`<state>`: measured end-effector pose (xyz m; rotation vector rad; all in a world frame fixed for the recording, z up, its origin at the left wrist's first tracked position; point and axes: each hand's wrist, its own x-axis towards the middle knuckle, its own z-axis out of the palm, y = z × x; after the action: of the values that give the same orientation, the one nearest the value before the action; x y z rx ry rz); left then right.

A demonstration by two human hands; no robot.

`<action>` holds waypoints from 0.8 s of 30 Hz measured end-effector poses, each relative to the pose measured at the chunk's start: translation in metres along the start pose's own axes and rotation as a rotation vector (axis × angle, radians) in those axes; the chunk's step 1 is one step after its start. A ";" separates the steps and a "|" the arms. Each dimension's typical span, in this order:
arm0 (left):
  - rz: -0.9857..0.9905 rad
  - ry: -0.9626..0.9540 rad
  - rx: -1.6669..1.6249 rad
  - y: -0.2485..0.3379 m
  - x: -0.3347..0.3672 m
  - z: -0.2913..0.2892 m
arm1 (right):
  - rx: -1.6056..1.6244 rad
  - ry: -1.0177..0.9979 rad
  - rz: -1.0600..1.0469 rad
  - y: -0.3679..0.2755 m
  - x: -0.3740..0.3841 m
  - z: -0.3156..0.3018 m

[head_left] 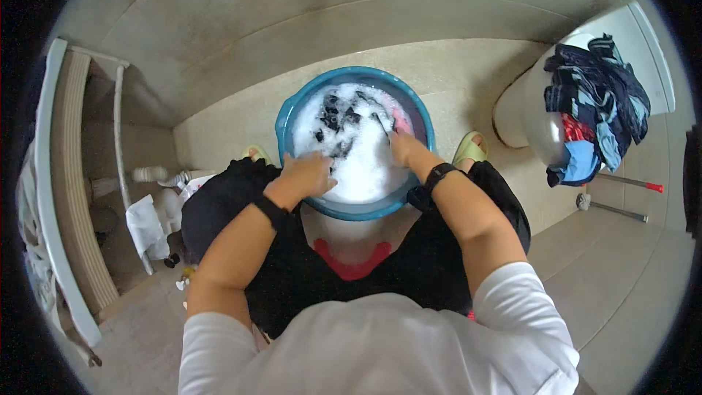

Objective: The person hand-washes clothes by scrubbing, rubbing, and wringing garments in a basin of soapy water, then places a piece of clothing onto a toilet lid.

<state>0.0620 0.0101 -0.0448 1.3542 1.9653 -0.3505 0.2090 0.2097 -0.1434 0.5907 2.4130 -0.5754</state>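
Observation:
A blue plastic basin (290,104) on the floor between my feet holds thick white suds (358,179). Dark wet clothes (338,113) break through the foam, and a pink cloth (399,118) shows at the right side. At the basin's left edge my left hand (307,173) rests on the suds, its thumb apart from the fingers. Over on the right, my right hand (404,150) dips its fingertips into the foam beside the pink cloth, closed on a strip of dark garment; the foam partly covers those fingertips. Both wrists wear dark bands.
A white toilet (523,113) on the right carries a heap of dark and blue clothes (599,95). Metal rods with a red tip (653,187) stick out below it. On the left stands a rack (73,175) with a white plastic bag (148,223) beside it. A tiled wall (307,0) runs behind the basin.

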 end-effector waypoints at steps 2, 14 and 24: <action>0.032 0.073 -0.108 -0.013 -0.008 0.016 | 0.001 0.220 0.132 0.000 0.016 0.036; 0.141 0.056 -0.322 -0.030 0.025 -0.005 | -0.269 -0.324 0.039 -0.060 -0.006 -0.048; 0.670 0.501 -0.668 0.003 0.008 -0.023 | 0.860 0.227 -0.297 -0.124 -0.190 -0.207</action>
<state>0.0540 0.0305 -0.0337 1.5990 1.6061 0.9504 0.1932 0.1642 0.1600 0.6516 2.3975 -1.7949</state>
